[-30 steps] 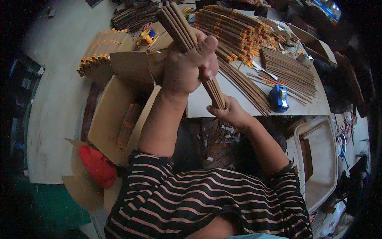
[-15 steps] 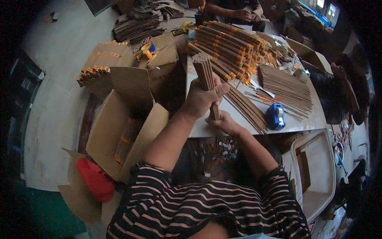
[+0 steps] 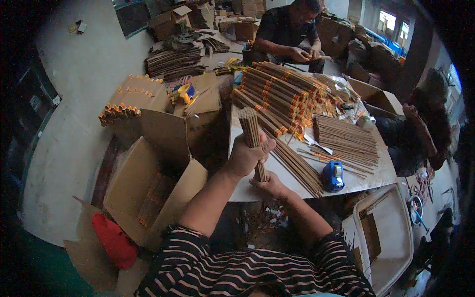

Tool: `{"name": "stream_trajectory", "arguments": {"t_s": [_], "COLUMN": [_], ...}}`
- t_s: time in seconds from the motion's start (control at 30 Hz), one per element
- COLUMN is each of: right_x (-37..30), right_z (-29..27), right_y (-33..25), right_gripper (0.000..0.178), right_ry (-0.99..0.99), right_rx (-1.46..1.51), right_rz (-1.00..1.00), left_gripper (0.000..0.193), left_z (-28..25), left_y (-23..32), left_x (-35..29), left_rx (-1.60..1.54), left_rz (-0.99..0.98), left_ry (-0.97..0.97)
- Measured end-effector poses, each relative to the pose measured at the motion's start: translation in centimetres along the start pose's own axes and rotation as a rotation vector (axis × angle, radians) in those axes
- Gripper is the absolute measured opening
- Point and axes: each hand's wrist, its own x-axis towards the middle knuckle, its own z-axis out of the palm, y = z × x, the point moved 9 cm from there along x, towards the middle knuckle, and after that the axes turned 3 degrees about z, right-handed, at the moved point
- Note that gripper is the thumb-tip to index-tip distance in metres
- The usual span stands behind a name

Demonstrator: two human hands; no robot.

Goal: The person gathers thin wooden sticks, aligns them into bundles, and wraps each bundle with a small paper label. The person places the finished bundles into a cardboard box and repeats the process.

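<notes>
A bundle of thin brown incense sticks (image 3: 249,123) stands nearly upright over the table's near edge. My left hand (image 3: 246,154) is wrapped round its middle, while my right hand (image 3: 270,185) closes on its lower end. Just right of my hands, loose incense sticks (image 3: 298,168) lie slantwise on the white table (image 3: 242,190). A blue tape dispenser (image 3: 333,176) sits near the front edge. Behind it spreads a row of loose sticks (image 3: 346,141), with a white paper strip (image 3: 318,144) beside them. Finished bundles with yellow-red bands (image 3: 282,96) are heaped farther back.
An open carton (image 3: 121,185) holding banded bundles (image 3: 157,198) stands at my left, a red cloth (image 3: 114,241) beside it. More bundles (image 3: 131,99) are stacked beyond. A white tub (image 3: 403,237) is at right. One person (image 3: 284,37) works across the table; another (image 3: 420,119) sits right.
The view has tilted up, so the table sits lower and more of the far person shows. Both hands keep their grip on the bundle, which stands slightly more upright.
</notes>
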Motion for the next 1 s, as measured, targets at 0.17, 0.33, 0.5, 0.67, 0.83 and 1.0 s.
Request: {"name": "stream_trajectory", "arguments": {"t_s": [0.17,0.33,0.5,0.67,0.83,1.0], "right_x": [-0.3,-0.3,-1.0,-1.0,-0.4,-1.2], "right_z": [-0.4,-0.1,-0.2,-0.3,-0.9,-0.7], "right_y": [-0.3,1.4,-0.1,1.2,1.2,0.3], "right_gripper": [0.021,0.021,0.022,0.025,0.028,0.029], "right_ry": [0.072,-0.012,0.045,0.063,0.062,0.104], "right_rx": [-0.08,0.085,-0.046,-0.003,0.026,-0.115], "right_rz": [-0.18,-0.157,-0.171,-0.116,-0.234,-0.093], "left_gripper": [0.028,0.022,0.02,0.022,0.021,0.021], "left_z": [1.7,0.7,1.5,1.0,2.1,1.8], "left_y": [1.7,-0.5,0.0,-0.1,0.2,1.5], "left_x": [-0.8,-1.4,-1.7,-1.6,-1.2,-1.4], "left_rx": [0.136,0.057,0.059,-0.001,0.189,-0.075], "left_rz": [0.134,-0.023,-0.043,0.03,0.134,0.076], "left_ry": [-0.117,-0.069,-0.102,-0.083,-0.127,-0.065]}}
